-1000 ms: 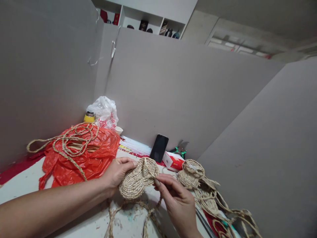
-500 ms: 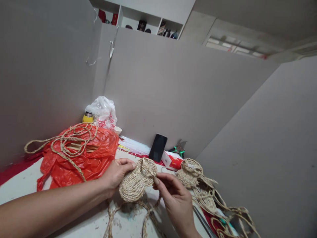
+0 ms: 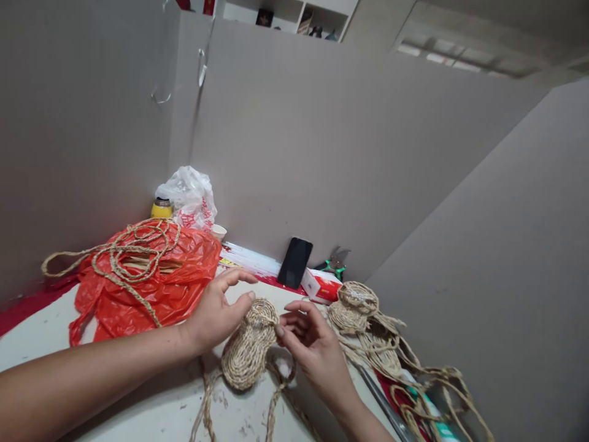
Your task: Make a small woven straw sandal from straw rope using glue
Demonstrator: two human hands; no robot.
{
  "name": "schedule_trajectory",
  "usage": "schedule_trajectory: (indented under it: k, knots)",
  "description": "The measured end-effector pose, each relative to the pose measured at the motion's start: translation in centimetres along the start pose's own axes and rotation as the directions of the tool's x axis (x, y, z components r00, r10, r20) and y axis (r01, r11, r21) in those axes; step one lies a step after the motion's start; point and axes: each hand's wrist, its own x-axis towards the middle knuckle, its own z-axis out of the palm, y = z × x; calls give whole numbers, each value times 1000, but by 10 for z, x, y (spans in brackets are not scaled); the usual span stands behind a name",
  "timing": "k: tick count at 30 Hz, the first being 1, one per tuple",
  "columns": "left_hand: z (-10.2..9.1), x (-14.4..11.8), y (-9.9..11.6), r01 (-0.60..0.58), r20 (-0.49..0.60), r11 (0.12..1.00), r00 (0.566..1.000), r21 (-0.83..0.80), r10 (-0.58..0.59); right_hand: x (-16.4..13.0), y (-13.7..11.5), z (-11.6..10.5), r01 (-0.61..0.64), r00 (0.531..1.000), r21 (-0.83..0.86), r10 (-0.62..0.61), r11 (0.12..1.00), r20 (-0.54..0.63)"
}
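Observation:
A small woven straw slipper [image 3: 246, 359], sole-shaped with a rounded band at its far end, is between my hands above the table. My right hand [image 3: 315, 350] pinches its right edge near the band with thumb and forefinger. On the other side, my left hand [image 3: 216, 319] is open, thumb and fingers apart, its thumb close to the slipper's upper left edge. Loose braided straw cords [image 3: 272, 408] hang below the slipper. Another straw slipper [image 3: 352, 307] lies to the right, among tangled straw cords [image 3: 423, 380].
At left, a red plastic bag [image 3: 161, 301] carries a coiled straw braid [image 3: 138, 245]. Behind it stand a yellow-bodied jar [image 3: 161, 209] and a white plastic bag [image 3: 191, 190]. A phone [image 3: 295, 263] leans near green-handled pruning shears [image 3: 337, 265]. A grey partition [image 3: 345, 153] encloses the table.
My left hand has loosened from the slipper and its fingers have spread. The slipper has turned more upright and shifted slightly left, still in my right hand. The camera view has tilted down.

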Motion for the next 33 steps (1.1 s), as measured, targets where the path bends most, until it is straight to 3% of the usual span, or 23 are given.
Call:
schedule_trajectory:
  k: [3,6,14,21,33]
  knots:
    - [0,-5,5,-157,199,980,971,125,130,0,0,0,-12,999,-13,13,1000,46]
    - [2,-7,4,-184,325,967,938,176,119,0,-1,0,-10,998,-17,11,1000,56]
    - [3,-6,4,-63,386,989,923,131,8,-3,-3,0,25,996,-27,-22,999,90]
    - [4,-5,10,127,426,992,897,8,-118,-3,-7,2,-119,984,137,98,983,150]
    - [2,-1,13,281,461,958,859,-64,-221,-4,-8,2,-200,973,221,167,954,162]
